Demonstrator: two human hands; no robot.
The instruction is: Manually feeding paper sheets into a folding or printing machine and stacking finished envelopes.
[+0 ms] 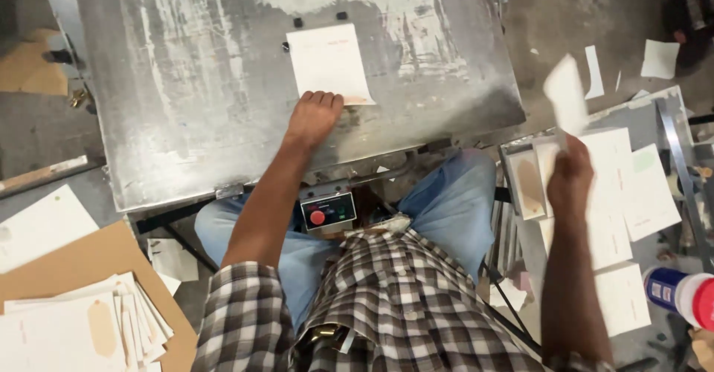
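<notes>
My left hand (314,115) rests on the near edge of a white paper sheet (327,61) that lies flat on a worn grey metal plate (186,104). The fingers are curled down onto the sheet's lower edge. My right hand (569,179) is raised over a side table at the right and grips another white sheet (565,93), which is blurred and stands upright above the fist. Below that hand lie several white sheets (617,186) in loose stacks.
A small control box with a red button (318,217) sits under the plate's front edge, between my knees. A stack of sheets on brown cardboard (82,327) lies at lower left. A white and blue container (680,294) stands at lower right. Loose papers litter the floor.
</notes>
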